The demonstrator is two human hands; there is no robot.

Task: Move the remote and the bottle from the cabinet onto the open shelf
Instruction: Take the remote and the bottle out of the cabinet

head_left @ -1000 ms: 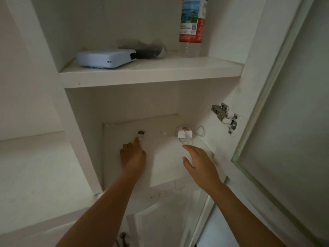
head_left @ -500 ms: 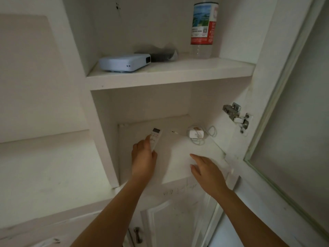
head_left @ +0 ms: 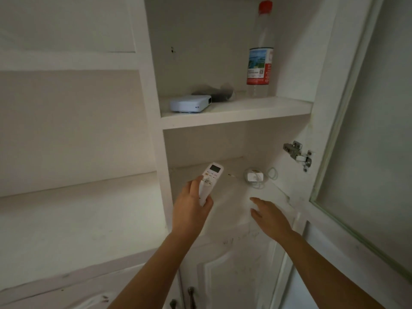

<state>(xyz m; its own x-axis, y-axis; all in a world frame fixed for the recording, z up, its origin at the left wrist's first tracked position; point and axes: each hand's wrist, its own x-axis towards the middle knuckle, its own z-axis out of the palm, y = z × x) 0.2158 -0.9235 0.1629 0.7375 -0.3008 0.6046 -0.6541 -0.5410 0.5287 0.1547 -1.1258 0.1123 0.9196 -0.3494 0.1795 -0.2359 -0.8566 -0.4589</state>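
My left hand (head_left: pixel 191 208) grips a white remote (head_left: pixel 210 179) with a small screen, lifted above the cabinet's lower shelf (head_left: pixel 231 201). Its upper end points away from me. A clear plastic bottle (head_left: pixel 259 54) with a red cap and a red, blue and white label stands upright at the right of the cabinet's upper shelf (head_left: pixel 236 113). My right hand (head_left: pixel 269 216) hovers open over the front right of the lower shelf, holding nothing. The open shelf (head_left: pixel 78 219) lies to the left, beyond the cabinet's side wall.
A white box-shaped device (head_left: pixel 189 104) and a dark crumpled bag (head_left: pixel 219 93) lie on the upper shelf. A white charger with coiled cable (head_left: pixel 256 176) sits at the back of the lower shelf. The glass-panelled door (head_left: pixel 365 152) stands open at right, with its hinge (head_left: pixel 297 152).
My left hand has closed on the remote and raised it off the lower shelf. The view has swung left and up, showing more of the open shelf and the whole bottle.
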